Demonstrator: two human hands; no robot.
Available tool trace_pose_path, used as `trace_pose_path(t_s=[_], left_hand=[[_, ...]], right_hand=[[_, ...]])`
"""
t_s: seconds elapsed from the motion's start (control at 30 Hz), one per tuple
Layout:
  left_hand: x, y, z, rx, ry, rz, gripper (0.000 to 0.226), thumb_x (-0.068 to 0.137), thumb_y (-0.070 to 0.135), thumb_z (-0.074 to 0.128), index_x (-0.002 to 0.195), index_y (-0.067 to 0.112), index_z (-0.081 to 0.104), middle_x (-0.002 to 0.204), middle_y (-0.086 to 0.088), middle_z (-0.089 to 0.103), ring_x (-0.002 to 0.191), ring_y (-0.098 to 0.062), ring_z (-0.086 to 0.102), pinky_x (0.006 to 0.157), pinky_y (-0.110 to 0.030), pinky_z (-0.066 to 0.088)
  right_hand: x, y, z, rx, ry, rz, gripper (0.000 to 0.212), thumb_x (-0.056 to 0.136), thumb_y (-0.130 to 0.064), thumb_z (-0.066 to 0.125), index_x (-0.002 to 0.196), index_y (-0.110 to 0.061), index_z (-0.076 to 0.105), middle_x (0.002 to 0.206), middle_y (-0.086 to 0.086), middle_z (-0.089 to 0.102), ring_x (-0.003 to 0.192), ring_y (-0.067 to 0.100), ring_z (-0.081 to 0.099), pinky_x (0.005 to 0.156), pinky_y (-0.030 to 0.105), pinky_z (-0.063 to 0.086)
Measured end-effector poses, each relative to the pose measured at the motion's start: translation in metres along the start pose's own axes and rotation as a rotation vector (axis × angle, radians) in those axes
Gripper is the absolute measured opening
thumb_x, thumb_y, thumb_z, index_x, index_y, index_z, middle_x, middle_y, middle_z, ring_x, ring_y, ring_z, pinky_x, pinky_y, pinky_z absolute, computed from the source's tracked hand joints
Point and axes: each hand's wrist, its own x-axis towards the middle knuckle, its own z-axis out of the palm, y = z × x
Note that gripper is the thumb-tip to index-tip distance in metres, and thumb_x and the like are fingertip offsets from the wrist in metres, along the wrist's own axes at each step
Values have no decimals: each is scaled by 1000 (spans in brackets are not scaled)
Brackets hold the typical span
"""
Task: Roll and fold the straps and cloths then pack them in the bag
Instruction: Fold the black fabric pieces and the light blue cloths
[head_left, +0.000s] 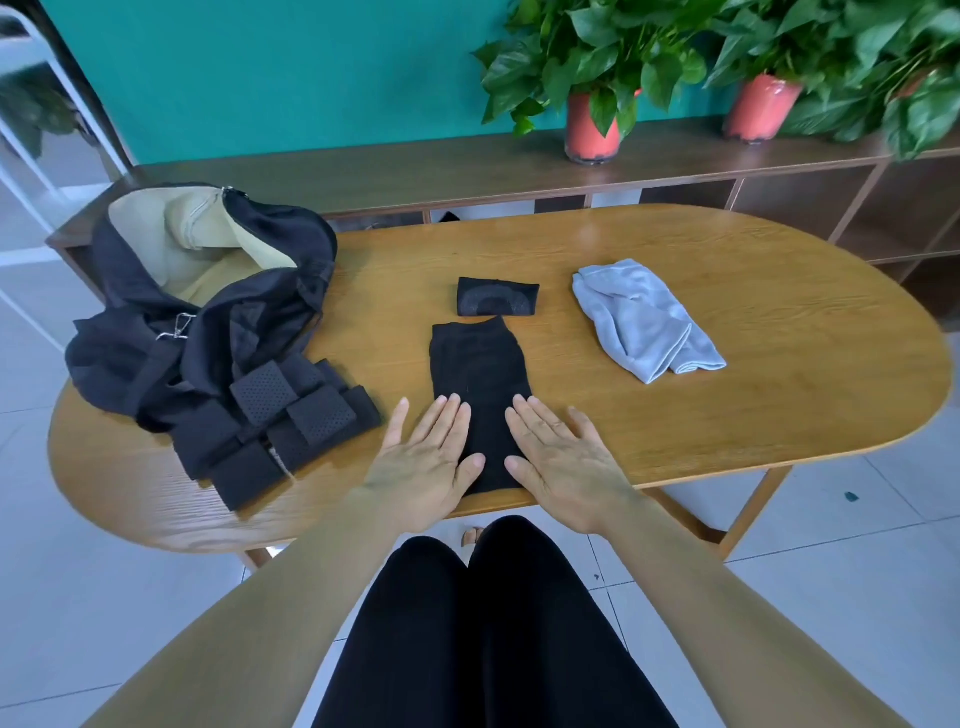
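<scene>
**Kid:** Where is the stuff?

**Pal:** The bag (208, 291) sits open at ten o'clock on the table (779, 338). The straps (280, 415) lie at nine, touching it.

**Kid:** And the hands?

**Pal:** The left hand (423, 457) lies flat, fingers straight, on the black cloth (478, 374) at six. The right hand (561, 462) does the same. Neither one holds anything.

**Kid:** How will it feel?

**Pal:** Soft, thin and light, I think. It may slide, so pinch the near corners. A folded piece (497, 297) lies at twelve and a grey cloth (639, 322) at two.
</scene>
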Motion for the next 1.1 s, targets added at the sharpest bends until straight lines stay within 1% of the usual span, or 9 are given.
trace_pose_path(t_s=[0.17, 0.27, 0.37, 0.43, 0.6, 0.73, 0.87, 0.97, 1.1], left_hand=[[-3, 1, -2, 2, 14, -9, 68, 96, 54, -5, 151, 16, -15, 158, 2, -17, 144, -10, -20, 113, -48, -21], [-14, -1, 0, -52, 167, 38, 72, 91, 57, -12, 152, 18, -6, 158, 6, -8, 146, -7, -10, 116, -46, -15], [-23, -1, 2, -85, 358, 152, 66, 98, 54, 6, 148, 19, 30, 152, 4, 35, 141, -10, 29, 113, -41, 5], [-26, 1, 2, -95, 414, 201, 56, 99, 52, 19, 135, 21, 50, 135, 6, 56, 126, -12, 49, 105, -40, 15], [-37, 3, 5, -66, 362, 202, 64, 82, 68, 44, 128, 25, 56, 125, 12, 59, 114, -11, 55, 103, -41, 16], [-43, 4, 8, -33, 417, 211, 49, 68, 46, 77, 113, 28, 64, 105, 13, 65, 93, -11, 62, 96, -37, 20], [-42, 6, -6, -197, 396, 101, 30, 88, 46, 61, 115, 34, 62, 103, 17, 66, 97, -4, 58, 104, -35, 14], [-37, 6, -12, -344, 389, -16, 25, 95, 42, 52, 118, 36, 58, 79, 13, 65, 82, -4, 57, 109, -35, 12], [-27, 6, -11, -366, 430, -137, 34, 96, 42, 51, 129, 32, 52, 71, 13, 61, 77, -6, 57, 106, -32, 13]], right_hand=[[-2, -1, 1, 14, 19, -1, 62, 98, -50, 4, 152, -20, -4, 158, -6, -13, 143, 6, -17, 118, 41, -7], [-14, 2, 3, 119, 250, -34, 61, 99, -48, 14, 150, -17, 23, 159, 1, 10, 146, 12, 6, 116, 36, 3], [-27, 3, 9, 138, 441, -121, 49, 91, -38, 40, 131, -13, 55, 143, 8, 47, 129, 21, 43, 107, 32, 22], [-31, 3, 14, 126, 434, -137, 49, 79, -31, 51, 124, -14, 61, 133, 6, 57, 120, 22, 51, 104, 31, 27], [-37, 6, 22, 88, 441, -132, 52, 67, -14, 66, 119, -14, 65, 124, 1, 63, 110, 20, 55, 99, 30, 36], [-41, 9, 22, 169, 510, -149, 41, 65, -7, 66, 105, -14, 72, 110, -2, 70, 101, 18, 58, 93, 31, 44], [-38, 8, 6, 416, 494, 16, 24, 78, -13, 65, 99, -21, 74, 95, -3, 69, 94, 14, 56, 90, 28, 42], [-27, 4, -2, 451, 500, 70, 11, 85, -20, 61, 85, -23, 72, 72, -5, 64, 82, 14, 53, 82, 30, 42], [-13, -4, -1, 408, 547, 217, 29, 91, -26, 56, 64, -22, 46, 54, -8, 46, 74, 16, 46, 77, 33, 35]])
